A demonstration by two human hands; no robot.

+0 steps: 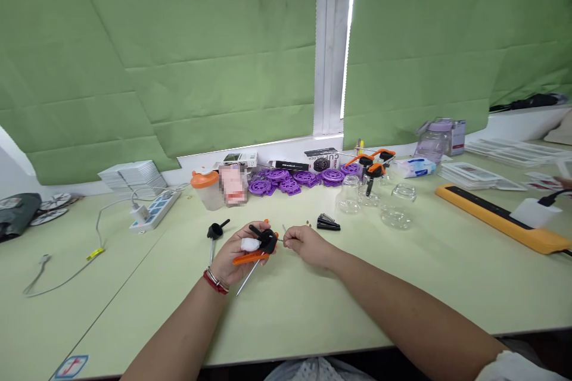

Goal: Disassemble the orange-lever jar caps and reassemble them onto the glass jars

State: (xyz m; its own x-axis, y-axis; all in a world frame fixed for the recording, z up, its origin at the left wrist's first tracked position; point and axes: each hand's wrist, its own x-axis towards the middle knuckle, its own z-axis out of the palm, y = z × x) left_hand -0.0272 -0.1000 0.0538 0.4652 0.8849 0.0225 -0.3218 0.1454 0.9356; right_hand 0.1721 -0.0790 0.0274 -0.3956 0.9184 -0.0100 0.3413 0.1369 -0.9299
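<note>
My left hand (232, 256) is wrapped round a black and orange device (268, 241) that has a white part and a thin metal rod pointing down toward me. At its right side my right hand (308, 245) pinches a thin metal tool, whose tip meets the black part. A black piece with a metal rod (215, 231) lies just left of my left hand. Beyond my right hand rests a black holder with a row of bits (328, 222), and a few tiny pieces lie near my right fingers.
Purple plastic parts (306, 178) line the back, with an orange-lidded cup (205, 189) on their left. Glass jars (397, 208) and more orange-black devices (375, 170) stand right of centre. Power strips (496, 214) lie at both sides. A person's hand shows at the far right edge.
</note>
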